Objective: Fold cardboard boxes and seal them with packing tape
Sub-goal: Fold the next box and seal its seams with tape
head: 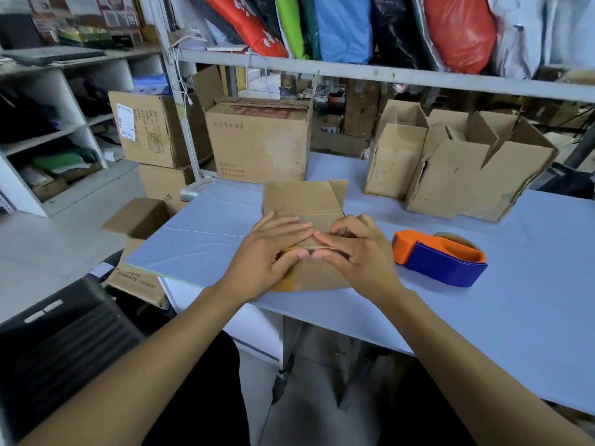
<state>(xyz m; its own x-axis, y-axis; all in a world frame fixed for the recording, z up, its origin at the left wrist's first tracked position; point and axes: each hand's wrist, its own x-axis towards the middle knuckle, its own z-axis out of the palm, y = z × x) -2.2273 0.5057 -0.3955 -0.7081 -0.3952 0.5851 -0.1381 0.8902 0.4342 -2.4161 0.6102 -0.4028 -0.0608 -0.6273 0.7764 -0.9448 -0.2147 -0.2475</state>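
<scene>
Far left: grey shelving (48,140) stuffed with dark odds and ends, then a couple of stacked printed cartons (151,130) on the floor beside it. Down low, an open carton (141,217) tucked against the table's left edge, plus a dark plastic crate (54,342) in the near corner. Moving onto the pale blue table (531,284): big printed box (257,143) at the back with its flaps up. Dead centre, the small cardboard box (302,201) being worked on, sitting near the front edge, far flap standing open, a strip of yellowish tape showing on its near left corner. Left hand (270,252) on the near flap, fingers stretched across the top and thumb tucked under the edge, so pinching the flap. Right hand (357,249) doing the same from the other side, fingers curled over the flap and thumb under it, fingertips of both hands nearly meeting in the middle. Just right of that hand, flat on the table and not touched: orange and blue tape dispenser (441,259). Further back right, a cluster of assembled open boxes (460,165) pushed together. Up top across the whole back, a metal rack (386,74) with colourful bags (344,24) hanging.
</scene>
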